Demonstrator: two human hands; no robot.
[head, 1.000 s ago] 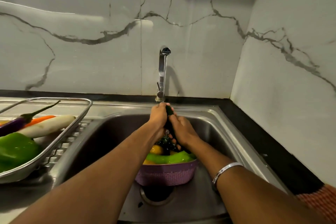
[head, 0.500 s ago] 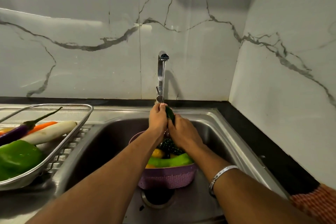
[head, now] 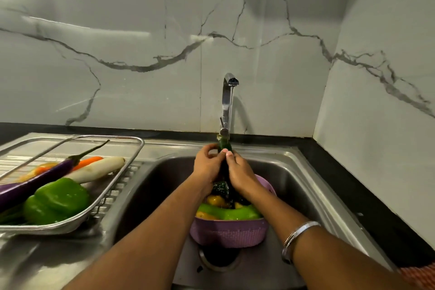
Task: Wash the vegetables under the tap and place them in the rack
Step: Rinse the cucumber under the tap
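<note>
Both hands over the stainless steel sink basin (head: 294,172). My left hand (head: 207,167) and right hand (head: 240,173) wrap a long dark green cucumber-like vegetable (head: 224,147) from either side, fingers curled round it, its top end poking up above the fingertips. It sits directly below the chrome upright tap (head: 227,101), a thin stream running down onto it. Lower end of it is hidden between the palms.

Under the hands, a purple perforated plastic colander (head: 229,233) stands in the basin, holding green and yellow produce.

To the left on the drainboard, the steel wire rack (head: 131,148) holds a green bell pepper (head: 56,200), a long purple eggplant (head: 37,181), a white radish (head: 98,168) and an orange carrot (head: 88,161).
</note>
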